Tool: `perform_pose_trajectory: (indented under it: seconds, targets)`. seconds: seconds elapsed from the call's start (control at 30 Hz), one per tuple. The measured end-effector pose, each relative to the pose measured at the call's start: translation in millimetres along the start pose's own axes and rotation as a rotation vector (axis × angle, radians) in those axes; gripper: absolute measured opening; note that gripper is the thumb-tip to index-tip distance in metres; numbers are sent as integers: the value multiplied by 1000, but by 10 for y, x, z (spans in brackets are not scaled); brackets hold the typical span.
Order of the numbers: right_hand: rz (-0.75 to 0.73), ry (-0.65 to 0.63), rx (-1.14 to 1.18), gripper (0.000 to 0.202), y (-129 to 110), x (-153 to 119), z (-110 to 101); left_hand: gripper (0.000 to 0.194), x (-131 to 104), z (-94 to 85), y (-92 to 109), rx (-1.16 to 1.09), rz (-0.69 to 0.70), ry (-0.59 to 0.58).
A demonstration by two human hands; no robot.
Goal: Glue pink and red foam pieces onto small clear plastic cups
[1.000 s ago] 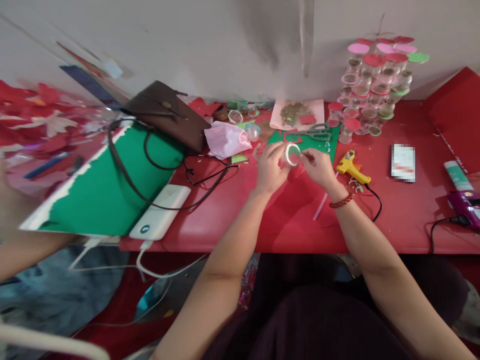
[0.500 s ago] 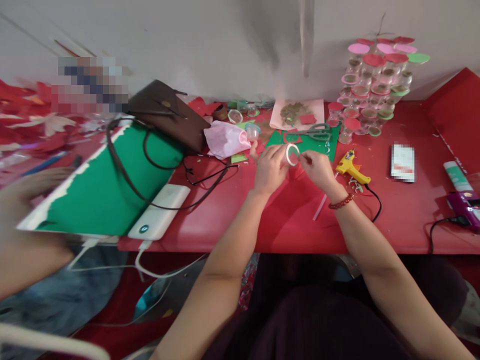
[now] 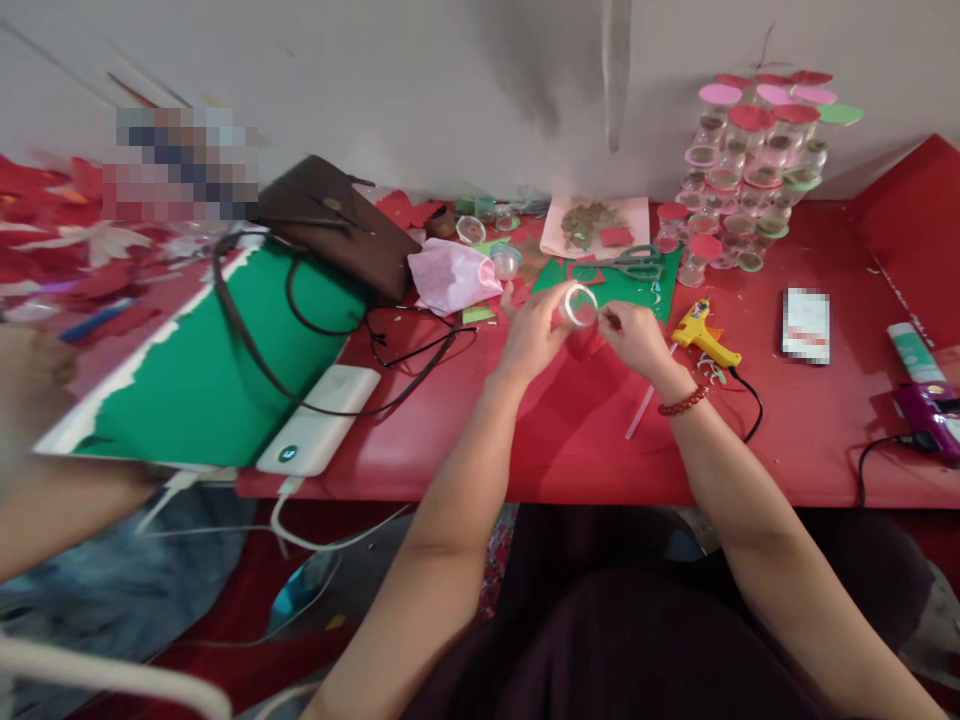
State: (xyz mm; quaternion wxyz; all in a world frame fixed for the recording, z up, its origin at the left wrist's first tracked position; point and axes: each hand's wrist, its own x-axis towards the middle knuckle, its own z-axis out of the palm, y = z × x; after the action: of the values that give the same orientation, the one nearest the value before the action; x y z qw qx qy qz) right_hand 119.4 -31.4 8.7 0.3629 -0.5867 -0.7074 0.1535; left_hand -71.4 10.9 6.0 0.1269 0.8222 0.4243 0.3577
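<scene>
My left hand [image 3: 532,338] grips a small clear plastic cup [image 3: 580,288] with a white rim, its open mouth tilted toward me. Just right of the rim, my right hand [image 3: 637,340] has its fingertips pinched together; whatever they hold is too small to make out. A red sheet [image 3: 592,440] lies on the table under both hands. To the right of my right hand rests a yellow glue gun [image 3: 703,335] with a clear glue stick [image 3: 640,412] behind it. Scissors [image 3: 634,263] lie on a green sheet [image 3: 551,275] beyond my hands.
Stacked cups with coloured paper discs [image 3: 750,180] stand at the back right. A phone [image 3: 806,325] and a glue stick tube [image 3: 911,350] lie right. Left are a brown bag [image 3: 337,235], eyeglasses [image 3: 420,345], a white power bank [image 3: 319,420] and a co-worker's arm [image 3: 67,510].
The cup in my left hand has turned and shifted slightly left, showing more of its mouth. My right hand stays nearly in place. The co-worker's arm at the left has moved.
</scene>
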Motion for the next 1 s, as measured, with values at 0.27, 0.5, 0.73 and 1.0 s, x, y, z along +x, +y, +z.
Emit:
perform_pose_trajectory:
  seconds: [0.27, 0.5, 0.73, 1.0]
  targets:
    - [88, 43, 142, 14, -110, -12, 21, 49, -70, 61, 85, 129, 134, 107]
    - [-17, 60, 222, 14, -151, -28, -20, 44, -56, 10, 131, 90, 91, 191]
    - [-194, 159, 283, 19, -68, -35, -9, 44, -58, -22, 86, 75, 48, 245]
    - [-357, 87, 107, 23, 22, -53, -76, 37, -39, -72, 52, 5, 63, 153]
